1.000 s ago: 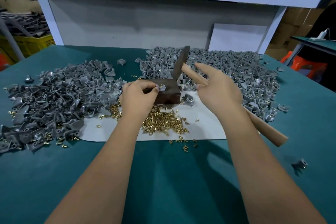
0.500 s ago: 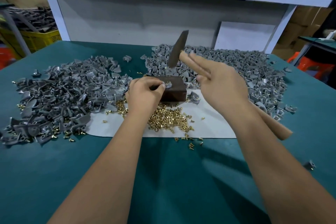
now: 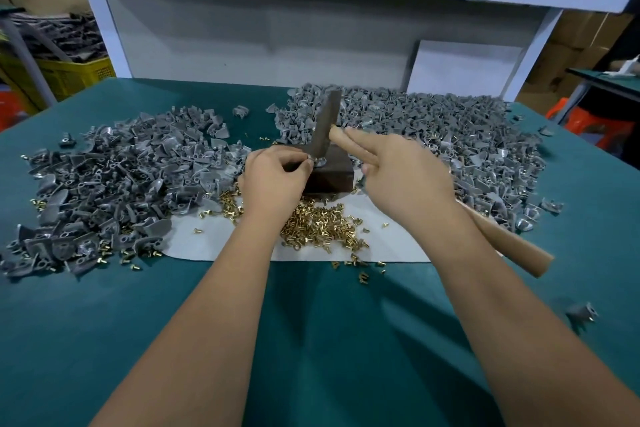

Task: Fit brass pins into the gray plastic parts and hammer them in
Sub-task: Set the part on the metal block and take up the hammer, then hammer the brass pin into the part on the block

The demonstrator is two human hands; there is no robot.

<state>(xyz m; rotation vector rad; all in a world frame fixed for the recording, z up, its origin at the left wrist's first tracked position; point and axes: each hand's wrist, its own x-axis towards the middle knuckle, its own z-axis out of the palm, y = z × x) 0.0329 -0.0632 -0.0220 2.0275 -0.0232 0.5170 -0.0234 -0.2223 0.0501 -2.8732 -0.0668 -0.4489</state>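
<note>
My left hand (image 3: pixel 273 180) pinches a small gray plastic part (image 3: pixel 317 160) on top of a dark metal block (image 3: pixel 332 175). My right hand (image 3: pixel 398 177) grips the wooden handle of a hammer (image 3: pixel 509 246), two fingers lying straight along it. The hammer's dark head (image 3: pixel 325 128) stands down on the part. A heap of brass pins (image 3: pixel 322 224) lies on a white sheet (image 3: pixel 398 243) just in front of the block. Gray plastic parts lie in a left pile (image 3: pixel 114 177) and a right pile (image 3: pixel 450 135).
The green table (image 3: pixel 311 340) runs to a white shelf frame (image 3: pixel 104 21) at the back. One stray gray part (image 3: pixel 583 314) lies near the right edge. A yellow crate (image 3: pixel 69 73) stands beyond the table's left, an orange stool (image 3: pixel 602 125) beyond its right.
The hammer head was raised above the block half a second ago and has come down onto the part. My left hand has kept its hold on the part.
</note>
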